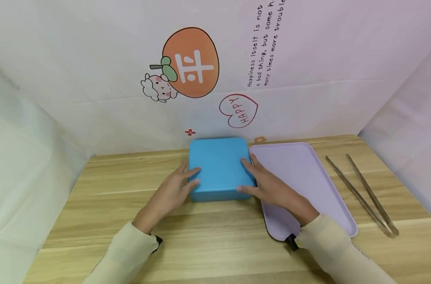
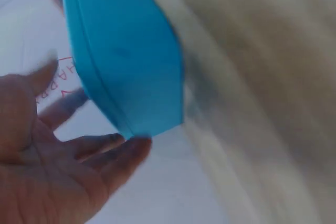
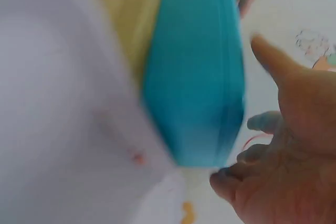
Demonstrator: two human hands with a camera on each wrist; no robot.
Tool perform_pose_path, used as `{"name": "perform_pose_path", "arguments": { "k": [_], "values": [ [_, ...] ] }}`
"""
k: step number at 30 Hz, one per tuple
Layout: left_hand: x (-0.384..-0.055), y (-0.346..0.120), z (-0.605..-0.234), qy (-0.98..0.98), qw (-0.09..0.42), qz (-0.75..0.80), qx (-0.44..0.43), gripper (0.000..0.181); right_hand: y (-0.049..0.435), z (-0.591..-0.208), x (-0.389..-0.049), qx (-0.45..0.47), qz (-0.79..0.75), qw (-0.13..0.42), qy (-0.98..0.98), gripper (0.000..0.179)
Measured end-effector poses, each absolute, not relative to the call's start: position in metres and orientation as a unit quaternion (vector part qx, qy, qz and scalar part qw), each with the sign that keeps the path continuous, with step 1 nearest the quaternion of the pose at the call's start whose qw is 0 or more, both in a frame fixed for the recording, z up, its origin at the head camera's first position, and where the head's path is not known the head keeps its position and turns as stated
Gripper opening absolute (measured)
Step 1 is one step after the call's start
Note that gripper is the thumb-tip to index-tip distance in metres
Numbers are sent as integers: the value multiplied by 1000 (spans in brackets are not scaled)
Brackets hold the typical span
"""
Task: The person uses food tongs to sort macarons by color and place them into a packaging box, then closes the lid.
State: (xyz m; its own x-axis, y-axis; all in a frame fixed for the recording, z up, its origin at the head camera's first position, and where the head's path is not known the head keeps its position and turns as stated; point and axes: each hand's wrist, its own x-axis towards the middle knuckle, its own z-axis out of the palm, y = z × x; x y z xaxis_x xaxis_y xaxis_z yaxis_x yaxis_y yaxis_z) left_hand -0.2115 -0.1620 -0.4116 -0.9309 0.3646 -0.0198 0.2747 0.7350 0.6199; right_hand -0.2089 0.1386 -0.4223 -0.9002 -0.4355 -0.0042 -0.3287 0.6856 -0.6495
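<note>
A blue lidded box (image 1: 219,165) stands on the wooden table near the back wall. At its left side is my left hand (image 1: 170,193), fingers spread, some of them over the lid's edge. My right hand (image 1: 272,185) is at the opposite side, its spread fingers also reaching over the edge. In the left wrist view, the fingers of the left hand (image 2: 68,156) lie loosely beside a corner of the box (image 2: 136,66). The right wrist view has the right hand (image 3: 294,129) spread by the box (image 3: 194,77). Whether all fingers touch it I cannot tell.
A pale purple tray (image 1: 290,157) lies directly right of the box, partly under my right forearm. Farther right, metal tongs (image 1: 366,193) lie spread on the wooden table (image 1: 215,244). A white printed cloth (image 1: 112,59) hangs behind the table.
</note>
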Motion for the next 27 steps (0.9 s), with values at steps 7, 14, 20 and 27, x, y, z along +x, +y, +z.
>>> {"name": "perform_pose_path", "arguments": {
  "k": [7, 14, 20, 27],
  "values": [
    [-228, -122, -415, 960, -10, 190, 205, 48, 102, -410, -218, -224, -226, 22, 948, 60],
    [-254, -95, -423, 977, -8, 138, 165, 54, 74, -410, -244, -146, -138, 42, 979, 62],
    [-262, -84, -429, 982, -12, 141, 123, 55, 64, -422, -261, -102, -125, 36, 986, 63],
    [-264, -81, -430, 985, -7, 135, 104, 55, 61, -427, -264, -87, -127, 27, 988, 64]
  ]
}}
